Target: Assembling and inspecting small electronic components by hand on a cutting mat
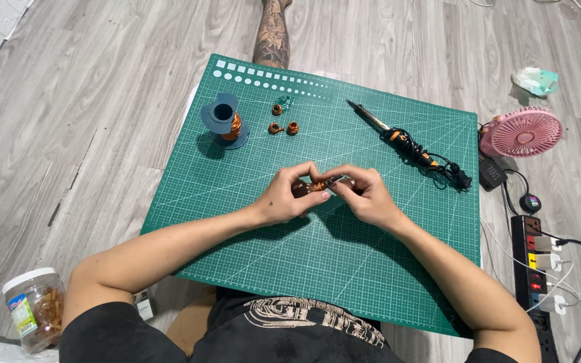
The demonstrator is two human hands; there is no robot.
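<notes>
i see my left hand [289, 196] and right hand [364, 195] pinching a half-wound copper coil [320, 185], three finished coils [282, 121] already by the wire spool [226, 121].

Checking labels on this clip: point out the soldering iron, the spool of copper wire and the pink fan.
soldering iron [398, 138], head view, on its orange handle.
spool of copper wire [224, 119], head view, on the blue upper flange.
pink fan [522, 132], head view, on the middle of its round grille.

Clear plastic jar [35, 308] w/ white lid, colourful label, bottom-left on floor.
</notes>
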